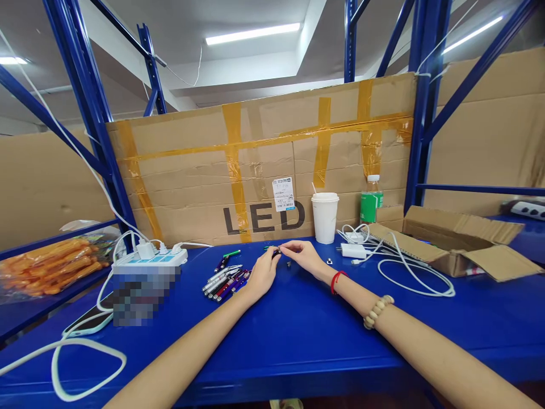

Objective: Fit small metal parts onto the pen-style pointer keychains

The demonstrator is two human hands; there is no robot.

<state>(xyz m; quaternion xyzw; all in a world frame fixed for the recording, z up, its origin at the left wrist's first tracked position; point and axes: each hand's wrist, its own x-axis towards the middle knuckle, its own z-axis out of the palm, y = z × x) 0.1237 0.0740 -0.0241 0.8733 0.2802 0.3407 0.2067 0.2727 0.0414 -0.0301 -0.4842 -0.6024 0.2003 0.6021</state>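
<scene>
My left hand (263,274) is closed, its fingertips around a small dark piece (276,251) whose kind I cannot make out. My right hand (305,257) meets it from the right, thumb and fingers pinched at the same piece. Beside my left hand lies a pile of slim pen-like metal tubes (225,282) in silver, red, blue and purple. Just behind the pile are a green tube (232,253) and some dark ones. A tiny metallic part (288,264) sits below my hands, and another small shiny part (329,261) is near my right wrist.
A white lidded cup (325,218) and a green-labelled bottle (372,200) stand before the cardboard wall (191,187). Right are a white charger (353,251), looped cable and an open carton (451,241). Left are a power strip (170,258), a phone (91,318) and bagged orange items (51,264).
</scene>
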